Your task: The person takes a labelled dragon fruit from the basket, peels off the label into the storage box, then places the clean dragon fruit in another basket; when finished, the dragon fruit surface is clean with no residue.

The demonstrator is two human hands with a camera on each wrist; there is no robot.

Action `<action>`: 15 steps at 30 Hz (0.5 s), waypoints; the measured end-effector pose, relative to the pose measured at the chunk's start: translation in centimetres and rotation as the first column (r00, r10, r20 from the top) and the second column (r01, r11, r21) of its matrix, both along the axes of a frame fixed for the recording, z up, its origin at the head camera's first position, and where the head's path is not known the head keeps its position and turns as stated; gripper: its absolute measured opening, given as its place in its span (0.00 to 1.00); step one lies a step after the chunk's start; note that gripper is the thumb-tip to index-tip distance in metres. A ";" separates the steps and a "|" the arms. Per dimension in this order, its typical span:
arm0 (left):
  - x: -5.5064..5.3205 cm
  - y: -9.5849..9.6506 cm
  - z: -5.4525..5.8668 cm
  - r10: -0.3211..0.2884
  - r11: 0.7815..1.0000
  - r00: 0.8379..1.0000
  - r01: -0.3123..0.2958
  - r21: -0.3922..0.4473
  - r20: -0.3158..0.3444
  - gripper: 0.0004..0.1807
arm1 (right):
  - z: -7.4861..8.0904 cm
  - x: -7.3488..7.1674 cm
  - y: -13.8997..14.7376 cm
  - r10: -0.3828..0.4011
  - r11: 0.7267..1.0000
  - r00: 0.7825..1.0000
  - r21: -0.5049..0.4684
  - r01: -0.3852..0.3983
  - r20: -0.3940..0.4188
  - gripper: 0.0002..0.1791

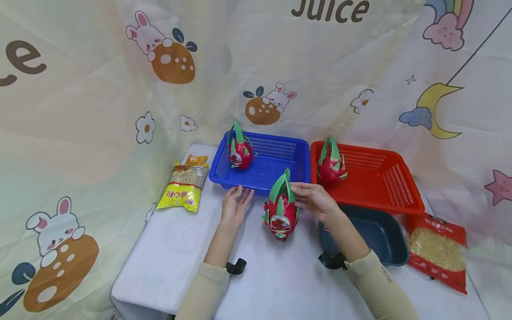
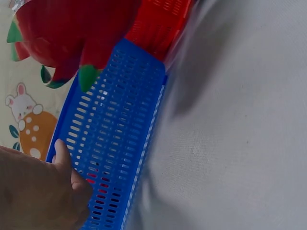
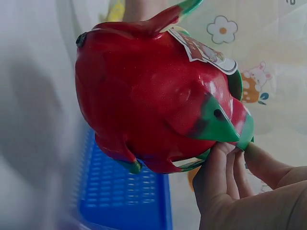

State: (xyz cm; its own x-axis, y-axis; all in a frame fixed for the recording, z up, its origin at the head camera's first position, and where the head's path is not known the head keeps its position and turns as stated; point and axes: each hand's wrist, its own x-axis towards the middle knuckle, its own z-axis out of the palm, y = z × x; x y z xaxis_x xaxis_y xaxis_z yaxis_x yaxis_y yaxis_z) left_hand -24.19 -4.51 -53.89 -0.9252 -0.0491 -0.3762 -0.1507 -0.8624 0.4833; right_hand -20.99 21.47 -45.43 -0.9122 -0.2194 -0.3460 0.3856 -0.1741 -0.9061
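A red toy dragon fruit [image 1: 281, 215] with green leaf tips and a round label hangs in front of the blue basket [image 1: 260, 180]. My right hand [image 1: 316, 201] pinches one of its green tips between thumb and fingers, as the right wrist view also shows [image 3: 249, 175]. To the left of the fruit, my left hand [image 1: 236, 205] is at the blue basket's front side, fingers loosely extended. In the left wrist view, the thumb of this hand [image 2: 53, 191] overlaps the basket's rim; whether it touches cannot be told. Another dragon fruit [image 1: 241, 153] sits inside the blue basket.
A red basket [image 1: 384, 178] holding a dragon fruit [image 1: 332, 169] adjoins the blue one. In front of it is a dark blue tub [image 1: 376, 233], partly behind my right forearm. Food packets lie left [image 1: 184, 184] and right [image 1: 438, 251] on the white-covered table [image 1: 280, 284].
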 end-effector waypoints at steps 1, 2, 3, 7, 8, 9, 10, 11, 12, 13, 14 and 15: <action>0.0 0.0 0.0 -0.003 1.000 1.000 0.003 -0.001 0.002 0.06 | -0.4 0.1 -0.1 -0.001 1.000 1.000 0.001 0.001 0.007 0.13; 0.1 -0.1 0.0 -0.005 1.000 1.000 0.005 -0.001 0.004 0.06 | -0.7 0.2 -0.1 0.000 1.000 1.000 0.004 0.000 0.010 0.13; 0.1 -0.1 0.0 -0.007 1.000 1.000 0.007 -0.002 0.004 0.06 | -1.0 0.3 -0.2 -0.003 1.000 1.000 0.004 0.003 0.015 0.12; 0.1 -0.2 0.0 -0.002 1.000 1.000 0.002 0.004 0.012 0.07 | -2.1 0.6 -0.4 0.014 1.000 1.000 -0.009 -0.014 0.028 0.12; 0.1 -0.2 0.0 -0.001 1.000 1.000 0.001 0.006 0.011 0.07 | -2.3 0.6 -0.4 0.015 1.000 0.999 -0.009 -0.015 0.031 0.12; 0.2 -0.2 0.1 0.002 1.000 1.000 -0.002 0.012 0.011 0.07 | -2.5 0.7 -0.4 0.013 1.000 0.999 -0.010 -0.013 0.036 0.12; 0.2 -0.2 0.1 0.004 1.000 1.000 -0.004 0.018 0.014 0.07 | -2.7 0.8 -0.4 0.013 1.000 0.999 -0.006 -0.012 0.041 0.13; 0.1 -0.2 0.1 0.004 1.000 1.000 -0.005 0.022 0.015 0.07 | -2.8 0.8 -0.4 0.010 1.000 0.999 0.000 -0.010 0.044 0.13; 0.1 -0.2 0.1 0.003 1.000 1.000 -0.004 0.029 0.015 0.06 | -3.0 0.9 -0.3 0.007 1.000 0.999 0.007 -0.007 0.046 0.14; 0.1 -0.2 0.1 0.003 0.999 1.000 -0.003 0.035 0.015 0.06 | -3.2 1.0 -0.2 -0.005 1.000 0.999 0.014 0.004 0.051 0.14; 0.1 -0.2 0.1 0.004 0.999 1.000 -0.004 0.042 0.015 0.06 | -3.4 1.0 -0.2 -0.014 1.000 0.998 0.021 0.013 0.053 0.15; 0.1 -0.2 0.0 0.004 0.999 1.000 -0.004 0.044 0.015 0.06 | -3.7 1.0 -0.1 -0.018 1.000 0.998 0.025 0.017 0.052 0.16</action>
